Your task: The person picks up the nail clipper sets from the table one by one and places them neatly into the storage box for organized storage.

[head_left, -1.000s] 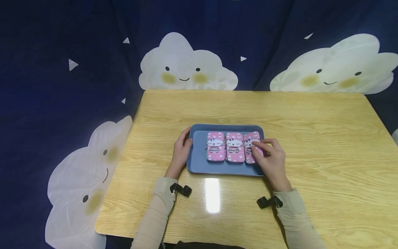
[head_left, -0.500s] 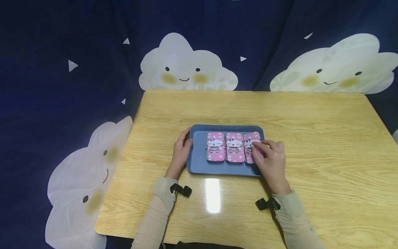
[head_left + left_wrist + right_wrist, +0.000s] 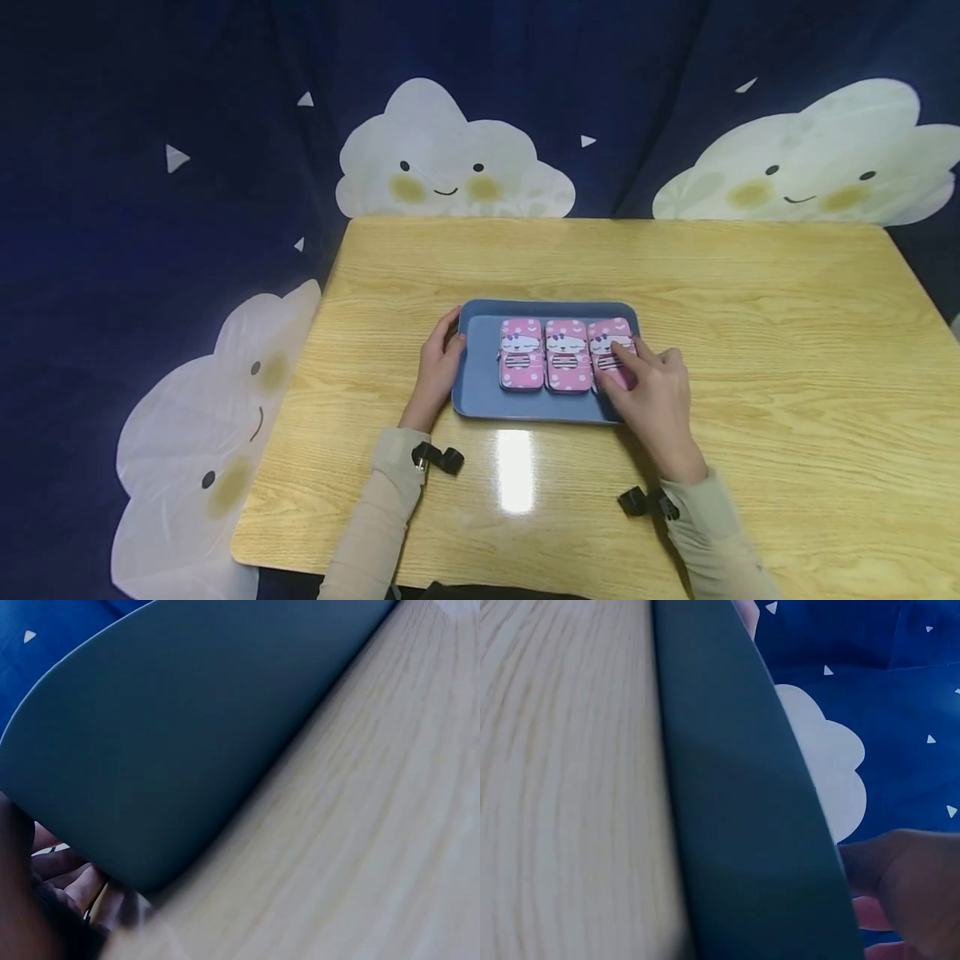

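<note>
A shallow blue-grey tray (image 3: 476, 379) holds a row of three pink cases with a sleeping cartoon animal on each: a left case (image 3: 521, 355), a middle case (image 3: 567, 357) and a slightly tilted right case (image 3: 609, 329). My left hand (image 3: 435, 371) holds the tray's left end, thumb at the rim and fingers along the outer wall. Over the right case, my right hand (image 3: 656, 400) has its thumb near the lower left edge and its index finger on the top, pinching it. That hand hides part of the case. Both wrist views mostly show the tray's outer wall (image 3: 172, 735).
The tray lies on a light wooden table (image 3: 787, 350). Behind stands a dark blue curtain (image 3: 615, 67) with smiling clouds and small white triangles. Each wrist carries a small black camera mount on a beige sleeve (image 3: 367, 533).
My right thumb has slid down and left across the right case, and the right wrist has dropped a little nearer to me. The left hand and tray hold still.
</note>
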